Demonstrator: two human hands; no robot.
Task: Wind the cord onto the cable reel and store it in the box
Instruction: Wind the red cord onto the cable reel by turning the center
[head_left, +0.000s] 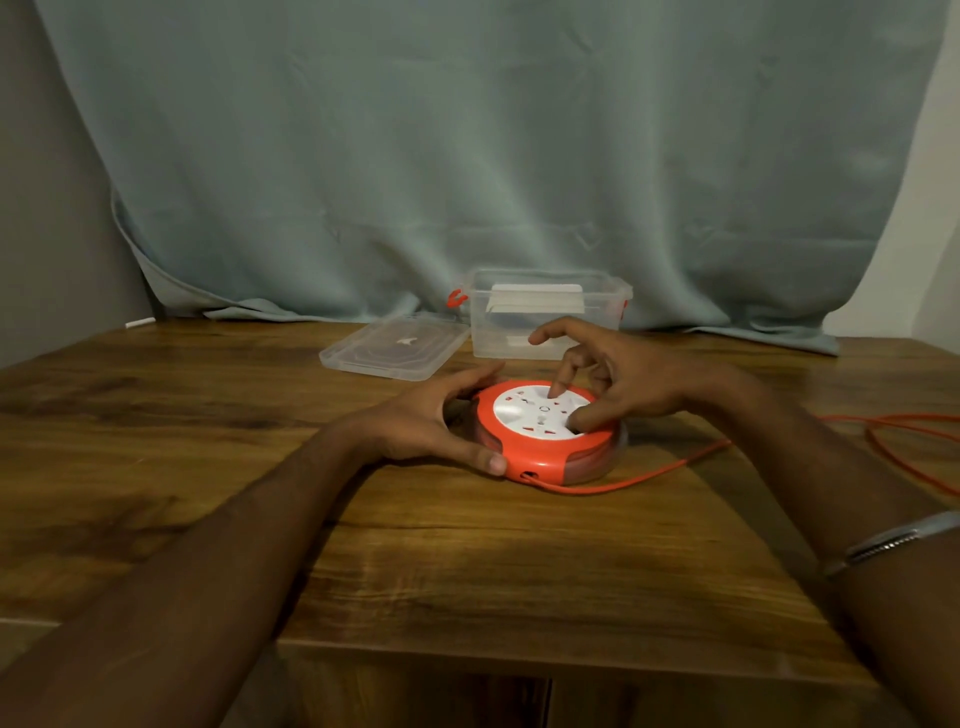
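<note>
A round orange cable reel (540, 447) with a white socket face lies flat on the wooden table (467, 561). My left hand (431, 421) grips its left rim, thumb at the front and fingers round the back. My right hand (618, 379) rests on the white face, with a fingertip and the thumb pressing into it. An orange cord (675, 465) leaves a hole at the reel's front and trails right across the table to its edge. A clear plastic box (550, 317) with orange latches stands open behind the reel.
The box's clear lid (395, 348) lies flat to the left of the box. A pale blue-grey curtain (467, 156) hangs behind the table. A silver bangle (893, 540) circles my right forearm. Loops of cord lie at the far right edge.
</note>
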